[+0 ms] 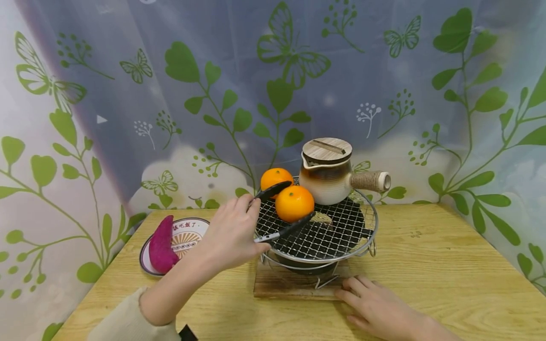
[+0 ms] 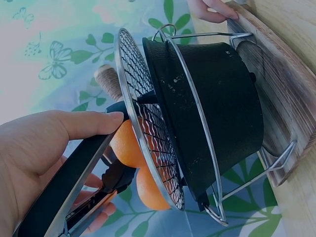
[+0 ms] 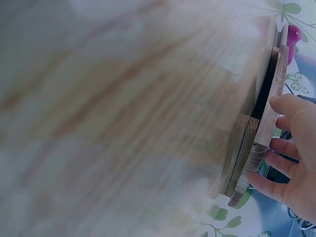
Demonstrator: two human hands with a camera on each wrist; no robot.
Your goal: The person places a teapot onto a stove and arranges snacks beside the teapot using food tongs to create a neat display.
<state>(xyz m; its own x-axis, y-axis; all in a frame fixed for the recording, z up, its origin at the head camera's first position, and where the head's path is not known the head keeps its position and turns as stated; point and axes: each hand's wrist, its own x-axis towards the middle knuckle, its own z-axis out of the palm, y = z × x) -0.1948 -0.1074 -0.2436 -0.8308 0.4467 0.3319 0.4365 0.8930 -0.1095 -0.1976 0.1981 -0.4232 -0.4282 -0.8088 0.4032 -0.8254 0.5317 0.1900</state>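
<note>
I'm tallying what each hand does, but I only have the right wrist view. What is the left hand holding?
Observer: The left hand grips a pair of tongs.
Operator: I can't see those here. Is anything between their two arms?
Observer: Yes, the nearer orange, which sits on the wire rack.
</note>
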